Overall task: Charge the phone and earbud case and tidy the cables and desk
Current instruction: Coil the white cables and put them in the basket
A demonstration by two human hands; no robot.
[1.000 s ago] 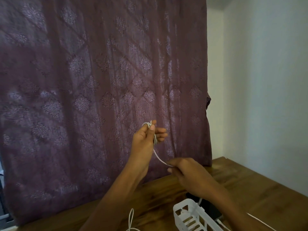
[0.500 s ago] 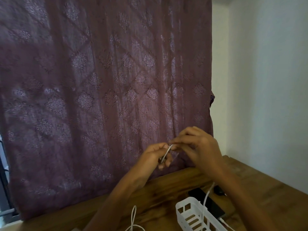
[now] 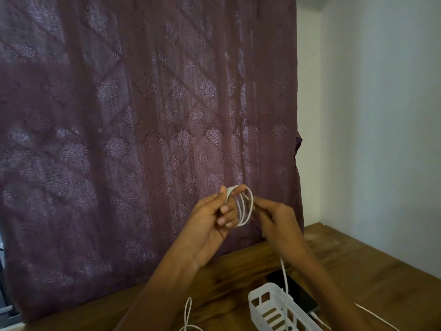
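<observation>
I see the left hand [image 3: 210, 220] raised above the desk [image 3: 358, 271], fingers curled, with the white cable [image 3: 248, 206] looped several times round them. The right hand [image 3: 279, 220] pinches the cable just beside the loops. The slack drops to the white basket [image 3: 269, 306]. The black phone [image 3: 298, 292] lies flat just behind it.

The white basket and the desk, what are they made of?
The basket looks like matte white plastic: thin moulded walls with cut-out slots. The desk looks like brown wood with a slight sheen; grain streaks show, though it could be veneer.
</observation>
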